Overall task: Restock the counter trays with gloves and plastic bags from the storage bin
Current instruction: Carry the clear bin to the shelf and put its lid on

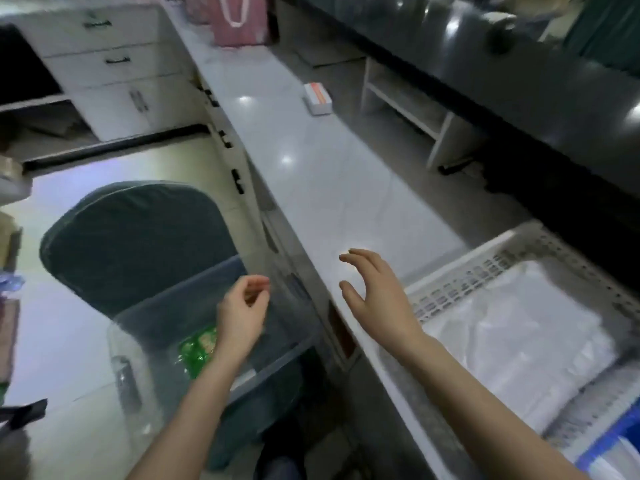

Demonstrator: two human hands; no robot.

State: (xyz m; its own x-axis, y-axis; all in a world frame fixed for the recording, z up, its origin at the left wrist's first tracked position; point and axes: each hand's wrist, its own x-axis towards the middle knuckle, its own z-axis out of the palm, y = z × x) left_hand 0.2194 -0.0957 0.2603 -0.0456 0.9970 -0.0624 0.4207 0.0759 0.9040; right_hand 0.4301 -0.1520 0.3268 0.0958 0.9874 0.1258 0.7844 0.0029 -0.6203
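Observation:
A clear plastic storage bin [138, 344] sits on a green-covered chair at lower left, with a green packet [197, 351] inside it. My left hand [242, 313] hovers over the bin, fingers loosely curled, holding nothing. My right hand [374, 292] is above the counter edge with fingers spread and relaxed, empty. To its right a white perforated tray [485, 268] on the counter holds a stack of clear plastic bags [519, 327]. A blue tray [609, 445] shows at the bottom right corner.
The long pale counter [311, 161] runs away from me, with a small white and orange box [318, 98] and a pink paper bag [235, 19] farther along. White drawers [114, 64] stand at upper left. A dark raised counter [519, 81] borders the right.

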